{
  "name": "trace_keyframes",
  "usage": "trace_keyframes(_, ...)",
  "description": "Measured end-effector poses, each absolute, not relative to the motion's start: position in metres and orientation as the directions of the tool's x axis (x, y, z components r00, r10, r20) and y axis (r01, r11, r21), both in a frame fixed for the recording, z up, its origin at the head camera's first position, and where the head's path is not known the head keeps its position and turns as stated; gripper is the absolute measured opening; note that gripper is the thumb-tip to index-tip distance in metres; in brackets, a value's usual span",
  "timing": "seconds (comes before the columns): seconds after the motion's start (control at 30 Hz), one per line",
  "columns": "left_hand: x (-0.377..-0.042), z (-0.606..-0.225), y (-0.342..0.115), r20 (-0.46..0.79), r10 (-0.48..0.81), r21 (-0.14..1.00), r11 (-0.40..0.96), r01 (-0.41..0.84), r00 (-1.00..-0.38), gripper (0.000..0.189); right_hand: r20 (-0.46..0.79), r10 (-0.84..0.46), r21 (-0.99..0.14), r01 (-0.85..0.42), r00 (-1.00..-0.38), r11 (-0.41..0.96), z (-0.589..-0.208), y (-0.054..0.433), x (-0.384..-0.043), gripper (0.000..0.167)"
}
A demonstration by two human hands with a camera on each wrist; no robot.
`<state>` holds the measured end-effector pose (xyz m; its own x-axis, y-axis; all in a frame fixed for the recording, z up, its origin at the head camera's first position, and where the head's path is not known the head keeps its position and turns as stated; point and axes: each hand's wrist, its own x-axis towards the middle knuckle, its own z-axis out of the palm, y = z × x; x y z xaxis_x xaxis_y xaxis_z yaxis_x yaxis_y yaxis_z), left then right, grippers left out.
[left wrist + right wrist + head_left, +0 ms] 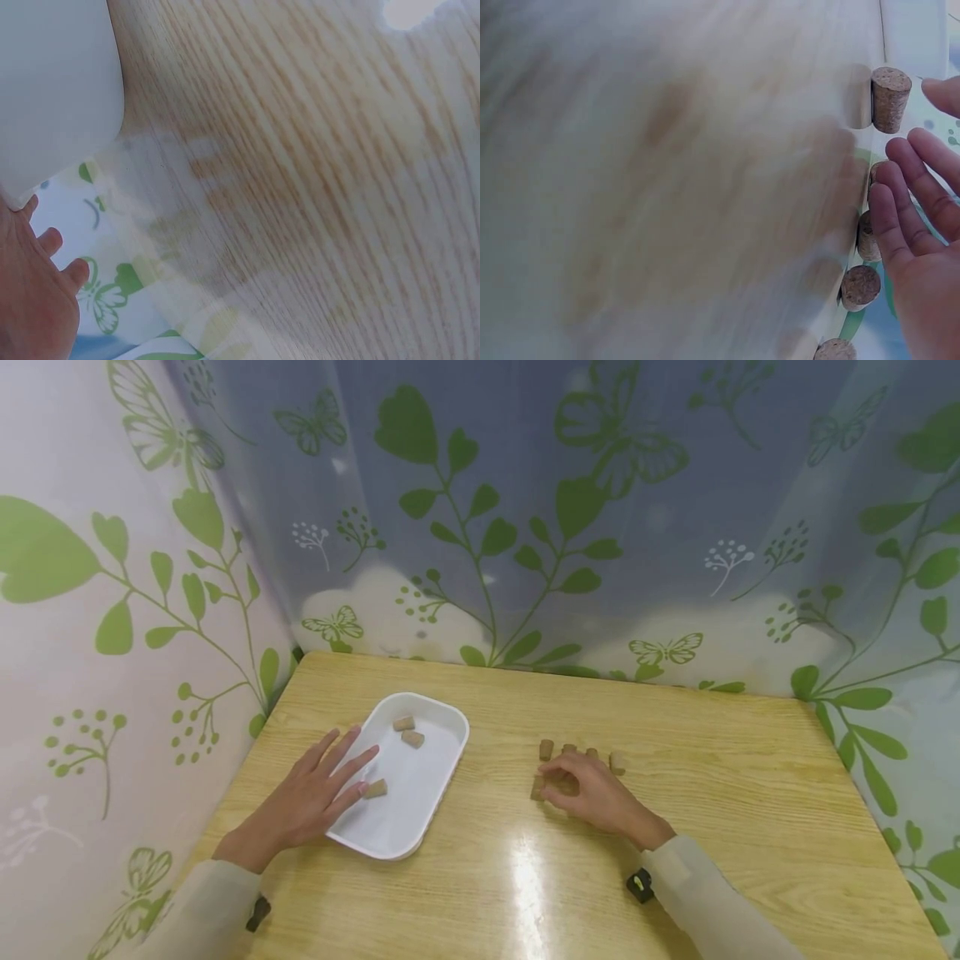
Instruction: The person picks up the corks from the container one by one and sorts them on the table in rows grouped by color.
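My left hand (315, 793) lies over the left rim of a white plastic tray (405, 847), fingers spread. Inside the tray lie a cork (403, 723), a second cork (412, 739) just in front of it, and another cork (377, 788) by the left thumb tip. On the table, my right hand (596, 793) reaches in beside a standing cork (890, 101). Its thumb and forefinger are parted, with a small gap to that cork in the right wrist view. The other right fingers extend past several more corks (861, 287), partly hiding them.
Beyond the right hand stand an upright cork (546, 749) and, to the right, another cork (617, 763). The wooden table (480, 893) ends at a patterned curtain (525, 527) at the back and sides. A dark strap piece (640, 886) sits at the right wrist.
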<state>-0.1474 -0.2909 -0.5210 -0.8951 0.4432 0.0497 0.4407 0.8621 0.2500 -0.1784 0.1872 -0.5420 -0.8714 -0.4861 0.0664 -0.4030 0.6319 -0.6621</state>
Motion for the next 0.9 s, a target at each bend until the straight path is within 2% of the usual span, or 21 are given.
trace_keyframes(0.27,-0.147,-0.521,-0.291,0.051,0.446,0.257,0.859,0.443,-0.894,0.059,0.078,-0.474,-0.67,-0.398,-0.877,0.626,-0.531,0.176,-0.182,0.037)
trace_keyframes(0.5,-0.146,-0.522,-0.291,0.051,0.445,0.249,0.861,0.443,-0.894,0.059,0.162,-0.522,-0.66,-0.486,-0.837,0.573,-0.519,0.155,-0.189,0.035)
trace_keyframes(0.9,-0.146,-0.525,-0.29,0.054,0.458,0.253,0.854,0.456,-0.887,0.06,0.167,-0.55,-0.67,-0.504,-0.818,0.545,-0.509,0.136,-0.194,0.036)
